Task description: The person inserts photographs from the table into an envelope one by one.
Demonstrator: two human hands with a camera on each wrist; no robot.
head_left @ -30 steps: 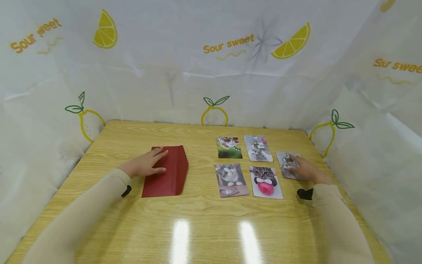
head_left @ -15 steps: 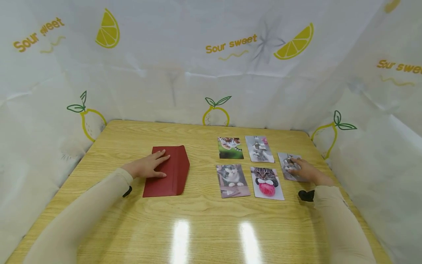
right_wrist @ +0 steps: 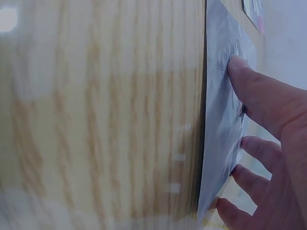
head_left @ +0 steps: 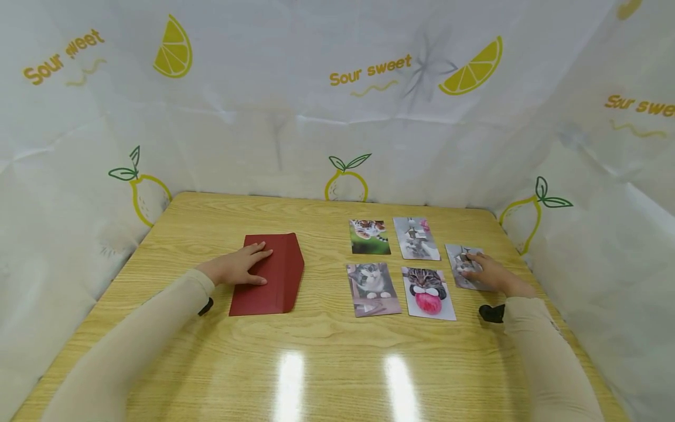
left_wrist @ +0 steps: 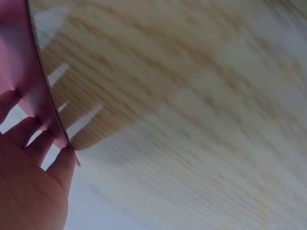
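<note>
Wood-grain table, white lemon-printed sheeting behind, orange "Sour sweet" lettering, two bright reflections

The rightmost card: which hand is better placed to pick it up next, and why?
Probably the right hand: it rests on the rightmost card, while the left hand rests on the red envelope, well away to the left.

Five picture cards, one envelope
</note>
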